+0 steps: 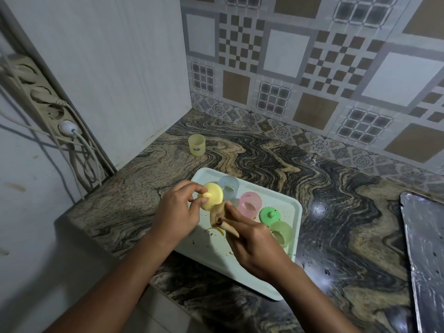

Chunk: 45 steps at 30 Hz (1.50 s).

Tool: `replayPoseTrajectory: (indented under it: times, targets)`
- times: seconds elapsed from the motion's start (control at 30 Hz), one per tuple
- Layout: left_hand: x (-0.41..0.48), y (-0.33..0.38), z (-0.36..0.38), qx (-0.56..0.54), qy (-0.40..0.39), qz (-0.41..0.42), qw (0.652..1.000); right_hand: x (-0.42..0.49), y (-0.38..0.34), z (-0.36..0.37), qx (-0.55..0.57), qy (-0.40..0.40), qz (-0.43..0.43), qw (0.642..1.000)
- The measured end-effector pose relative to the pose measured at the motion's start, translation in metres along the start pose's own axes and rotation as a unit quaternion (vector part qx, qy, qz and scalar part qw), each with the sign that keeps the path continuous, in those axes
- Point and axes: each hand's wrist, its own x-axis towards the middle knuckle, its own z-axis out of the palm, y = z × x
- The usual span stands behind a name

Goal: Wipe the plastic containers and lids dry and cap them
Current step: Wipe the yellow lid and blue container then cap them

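**Drying the yellow lid**

While my left hand (176, 211) pinches the yellow lid (212, 196) by its knob above the pale tray (276, 288), my right hand (255, 241) holds its grip closed on a brownish cloth (219, 213) pressed to the lid's edge. I judge this the wiping step. Next the lid needs capping onto the yellow container (196, 144), standing apart on the marbled surface (336, 212). Blue (228, 186), pink (250, 203) and green (281, 232) containers and a green lid (269, 214) wait on the tray. A dark mark on the yellow container is unreadable.
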Motion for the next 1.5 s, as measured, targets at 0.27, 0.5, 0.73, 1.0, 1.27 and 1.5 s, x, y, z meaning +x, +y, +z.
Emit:
replayPoseTrajectory:
  times: [0.27,0.5,0.73,1.0,1.27,1.5]
  targets:
    - [0.000,0.014,0.009,-0.091,-0.006,-0.110,0.990,0.021,-0.014,-0.014,0.261,0.176,0.192,0.930]
    - [0.003,0.025,0.005,-0.222,-0.088,-0.226,0.944,0.032,-0.010,-0.013,0.237,0.129,0.210,0.940]
    - [0.014,0.027,-0.014,-0.312,-0.191,-0.337,0.867,0.036,-0.013,-0.024,0.184,0.097,0.191,0.959]
    - [0.024,0.026,-0.021,-0.392,-0.292,-0.386,0.783,0.038,-0.024,-0.044,0.016,0.021,-0.022,0.999]
    - [0.021,0.020,-0.011,-0.520,-0.201,-0.403,0.726,0.024,-0.010,-0.034,0.062,0.062,-0.048,0.995]
    - [0.016,0.019,-0.008,-0.541,-0.155,-0.408,0.719,0.025,-0.016,-0.038,0.342,0.246,0.203,0.884]
